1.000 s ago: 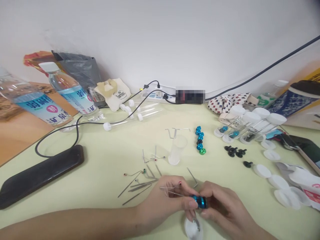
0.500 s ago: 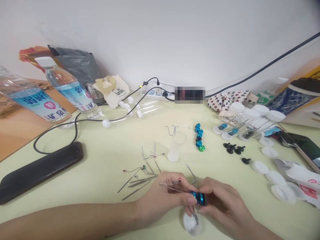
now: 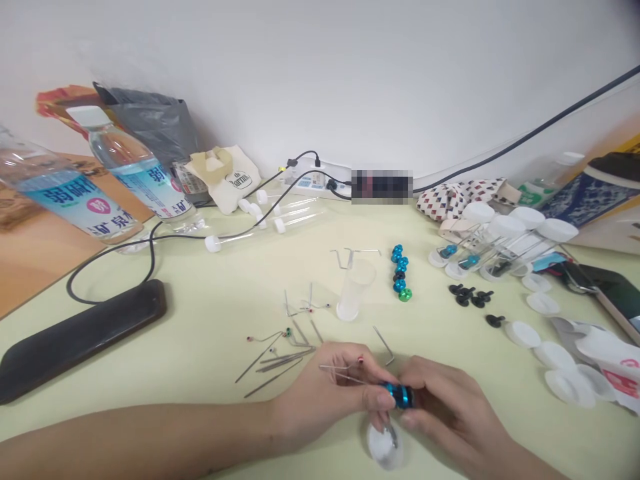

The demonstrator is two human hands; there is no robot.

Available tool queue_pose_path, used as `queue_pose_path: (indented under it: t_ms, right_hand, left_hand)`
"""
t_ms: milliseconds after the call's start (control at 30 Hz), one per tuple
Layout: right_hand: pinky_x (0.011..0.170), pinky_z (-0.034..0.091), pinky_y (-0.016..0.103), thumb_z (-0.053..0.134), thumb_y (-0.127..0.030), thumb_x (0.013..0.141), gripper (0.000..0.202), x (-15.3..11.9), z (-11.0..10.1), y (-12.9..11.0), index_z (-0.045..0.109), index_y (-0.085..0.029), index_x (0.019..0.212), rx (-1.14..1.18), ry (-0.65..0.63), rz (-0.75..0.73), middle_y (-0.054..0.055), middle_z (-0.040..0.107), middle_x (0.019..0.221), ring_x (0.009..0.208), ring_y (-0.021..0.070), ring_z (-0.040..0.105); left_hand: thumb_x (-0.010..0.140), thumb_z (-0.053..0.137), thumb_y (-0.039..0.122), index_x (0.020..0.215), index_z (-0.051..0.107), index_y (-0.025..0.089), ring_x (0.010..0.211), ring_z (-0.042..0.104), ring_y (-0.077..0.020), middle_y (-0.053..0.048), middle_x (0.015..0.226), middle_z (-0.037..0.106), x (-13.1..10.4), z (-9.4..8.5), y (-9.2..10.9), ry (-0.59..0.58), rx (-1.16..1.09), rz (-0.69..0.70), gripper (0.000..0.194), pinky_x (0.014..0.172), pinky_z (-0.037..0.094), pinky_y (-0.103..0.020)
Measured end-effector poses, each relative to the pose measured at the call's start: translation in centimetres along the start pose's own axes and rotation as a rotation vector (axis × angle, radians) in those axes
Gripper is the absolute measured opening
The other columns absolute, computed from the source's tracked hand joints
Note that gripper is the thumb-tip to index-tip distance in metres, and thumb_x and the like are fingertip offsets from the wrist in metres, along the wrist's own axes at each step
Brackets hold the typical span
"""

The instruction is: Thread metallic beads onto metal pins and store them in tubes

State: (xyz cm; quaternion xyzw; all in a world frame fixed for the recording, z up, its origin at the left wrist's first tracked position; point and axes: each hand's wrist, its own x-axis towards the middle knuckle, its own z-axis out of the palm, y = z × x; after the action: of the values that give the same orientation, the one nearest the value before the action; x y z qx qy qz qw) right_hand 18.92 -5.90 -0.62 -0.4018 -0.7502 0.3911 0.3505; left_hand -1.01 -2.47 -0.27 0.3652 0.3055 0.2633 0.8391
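The pale-green table (image 3: 200, 347) carries all work items. At its far-left corner stand two labelled water bottles (image 3: 70, 200); near its left edge lies a black oblong device (image 3: 85, 337).

Both hands operate at the near side of the table. The left hand (image 3: 340, 383) grips the left end of the blue metal cylinder (image 3: 399, 395) between thumb and fingers. The right hand (image 3: 447, 407) closes its thumb and fingers about the dark right end of the same cylinder, which therefore sits between the two hands, axis roughly crosswise. A clear container with a white base (image 3: 384, 445) is located directly below the cylinder, at the left fingertips; whether these grip it cannot be determined.

A translucent cup (image 3: 354, 293) stands upright beyond the hands, toward the far edge. Right of it is a row of blue, black and green knobs (image 3: 401, 272). Two thin metal rods (image 3: 345, 377), one red-tipped, cross the left hand. Loose bent rods (image 3: 283, 360) lie left of that hand.

Compared with one second earlier, the whole scene sits slightly higher in view; the grip on the cylinder is unchanged.
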Motion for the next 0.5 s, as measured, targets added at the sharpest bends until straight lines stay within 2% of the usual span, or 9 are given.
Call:
queue_pose_path:
  t_ms: [100, 300, 500]
  right_hand:
    - [0.058, 0.043, 0.026, 0.047, -0.031, 0.094, 0.021, -0.15, -0.32, -0.1, 0.06, -0.019, 0.082, -0.006, -0.087, -0.016, 0.004, 0.059, 0.071, 0.064, 0.0148, 0.055]
    - [0.054, 0.043, 0.023, 0.059, -0.026, 0.089, 0.006, -0.38, 0.39, 0.39, 0.056, -0.021, 0.087, 0.04, 0.064, -0.008, 0.003, 0.059, 0.074, 0.064, 0.0133, 0.057]
    - [0.055, 0.041, 0.027, 0.048, -0.037, 0.094, 0.025, -0.24, -0.24, -0.02, 0.059, -0.019, 0.079, -0.033, -0.053, 0.007, 0.004, 0.057, 0.068, 0.061, 0.0153, 0.054]
  left_hand:
    - [0.069, 0.078, 0.019, 0.08, 0.07, 0.01, 0.056, 0.063, -0.0108, -0.003, 0.063, 0.068, 0.02, -0.03, -0.13, -0.004, -0.004, -0.029, 0.015, 0.059, 0.053, -0.024]
    - [0.071, 0.077, 0.019, 0.081, 0.07, 0.01, 0.057, 0.064, -0.011, -0.004, 0.066, 0.069, 0.01, -0.04, 0.04, -0.003, 0.004, 0.007, 0.015, 0.059, 0.052, -0.024]
    - [0.069, 0.078, 0.021, 0.08, 0.07, 0.01, 0.055, 0.063, -0.0111, -0.004, 0.063, 0.068, 0.0, -0.02, -0.03, -0.003, 0.021, -0.014, 0.017, 0.056, 0.052, -0.023]
